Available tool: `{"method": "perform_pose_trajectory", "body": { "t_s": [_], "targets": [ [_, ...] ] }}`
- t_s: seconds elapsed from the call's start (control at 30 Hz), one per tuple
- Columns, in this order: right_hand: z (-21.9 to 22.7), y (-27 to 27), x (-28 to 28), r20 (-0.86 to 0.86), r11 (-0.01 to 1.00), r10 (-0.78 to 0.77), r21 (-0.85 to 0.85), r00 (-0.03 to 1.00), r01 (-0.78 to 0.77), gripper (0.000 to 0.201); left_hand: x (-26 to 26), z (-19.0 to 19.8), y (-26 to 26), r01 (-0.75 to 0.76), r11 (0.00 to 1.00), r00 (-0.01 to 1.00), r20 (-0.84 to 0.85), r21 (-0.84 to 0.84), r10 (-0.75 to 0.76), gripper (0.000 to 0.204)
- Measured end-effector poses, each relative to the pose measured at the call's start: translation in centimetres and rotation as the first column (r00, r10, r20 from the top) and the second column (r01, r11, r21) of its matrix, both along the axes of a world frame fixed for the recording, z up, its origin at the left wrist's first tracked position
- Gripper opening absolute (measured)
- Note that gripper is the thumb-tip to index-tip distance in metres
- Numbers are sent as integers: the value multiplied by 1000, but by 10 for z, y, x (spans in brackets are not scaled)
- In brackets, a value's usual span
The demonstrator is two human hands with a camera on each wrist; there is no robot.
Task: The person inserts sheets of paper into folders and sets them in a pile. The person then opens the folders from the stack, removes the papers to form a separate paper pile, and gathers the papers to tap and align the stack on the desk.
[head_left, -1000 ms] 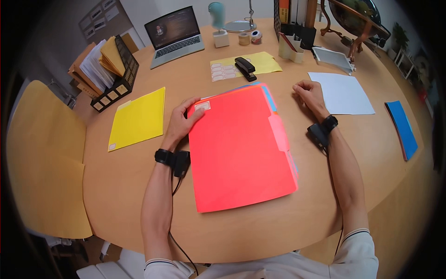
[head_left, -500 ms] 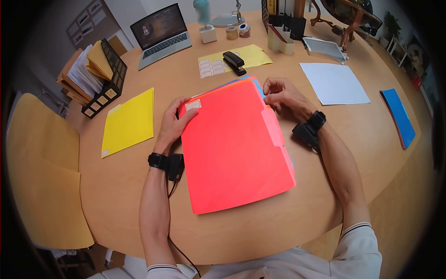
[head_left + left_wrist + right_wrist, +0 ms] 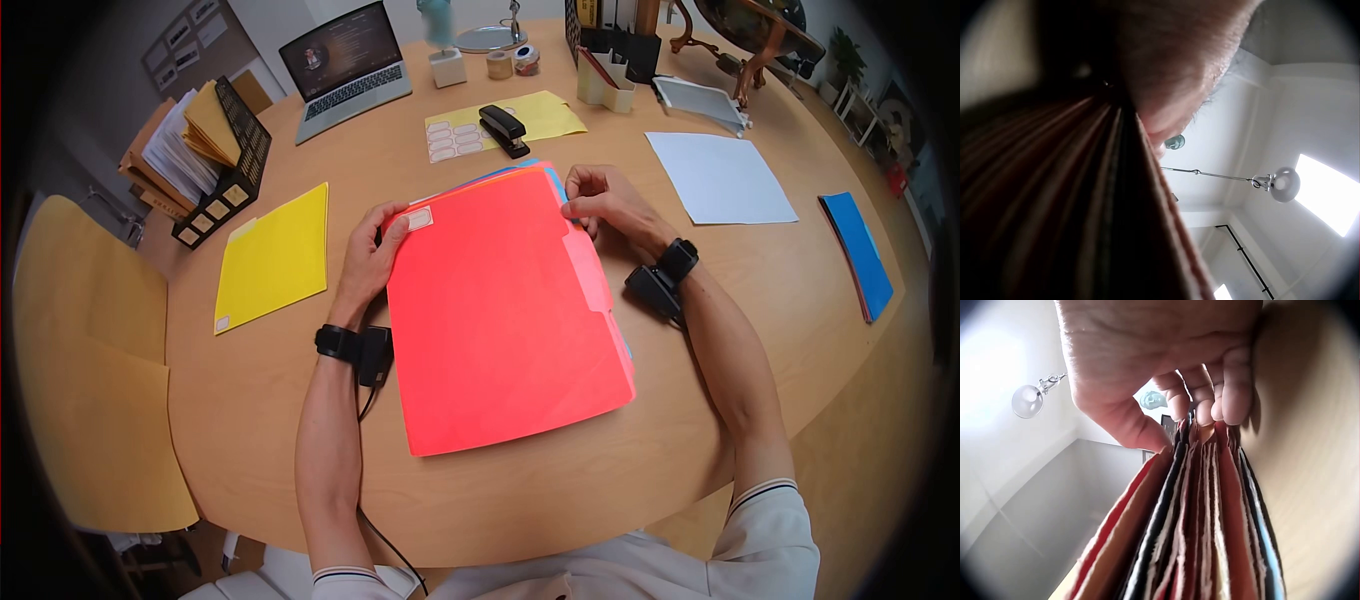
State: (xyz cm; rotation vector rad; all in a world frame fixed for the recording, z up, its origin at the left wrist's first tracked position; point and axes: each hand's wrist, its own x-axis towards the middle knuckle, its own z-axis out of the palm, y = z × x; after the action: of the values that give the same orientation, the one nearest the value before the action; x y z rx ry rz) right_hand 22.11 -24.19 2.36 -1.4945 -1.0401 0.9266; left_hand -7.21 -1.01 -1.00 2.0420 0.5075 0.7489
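A thick stack of file folders (image 3: 505,330) lies before me, a pinkish-red one on top with a white label (image 3: 419,218) at its upper left. My left hand (image 3: 372,255) grips the stack's left edge, thumb on top near the label and fingers hidden beneath. At the upper right edge is my right hand (image 3: 612,207), its thumb on the top folder. In the right wrist view its curled fingers (image 3: 1236,394) reach the edges of the layered folders (image 3: 1204,506). Folder edges (image 3: 1085,181) also fan out close to the left wrist camera.
Yellow folders (image 3: 275,258) lie to the left, below a file rack (image 3: 235,190). Behind the stack are a stapler (image 3: 503,130) on a label sheet (image 3: 455,141) and a laptop (image 3: 350,70). White paper (image 3: 722,180) and blue folders (image 3: 857,255) lie to the right.
My right hand has moved left from beside the white paper to the stack's upper right edge and taken hold there. My left hand keeps its grip on the left edge.
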Motion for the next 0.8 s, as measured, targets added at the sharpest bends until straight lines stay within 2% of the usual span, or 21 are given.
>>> {"method": "perform_pose_trajectory", "body": {
  "t_s": [0.2,0.4,0.47,0.53,0.6,0.67,0.73,0.8],
  "targets": [
    [-5,2,4,-25,1000,-6,11,1000,7,18,0,2,-2,-7,1000,1000,-1,1,7,32],
    [-3,5,-2,40,999,-44,-26,998,45,22,0,-4,3,13,1000,1000,5,1,-13,34],
    [-10,13,-1,178,995,-99,39,979,94,25,0,1,0,17,1000,1000,10,14,-17,36],
    [-15,17,-1,225,992,-125,43,966,119,27,0,5,-4,10,997,1000,5,77,-11,40],
    [-18,20,-1,270,988,-154,48,951,146,29,0,3,-2,14,998,1000,8,57,-14,43],
    [-17,22,-3,475,982,-186,57,860,181,33,0,2,0,18,999,1000,11,36,-19,46],
    [-16,25,-8,495,976,-209,47,843,214,35,1,1,2,40,998,999,25,-48,-39,39],
    [-16,25,-11,514,968,-233,36,825,250,36,0,-1,3,30,998,999,25,-47,-29,35]
  ]
}}
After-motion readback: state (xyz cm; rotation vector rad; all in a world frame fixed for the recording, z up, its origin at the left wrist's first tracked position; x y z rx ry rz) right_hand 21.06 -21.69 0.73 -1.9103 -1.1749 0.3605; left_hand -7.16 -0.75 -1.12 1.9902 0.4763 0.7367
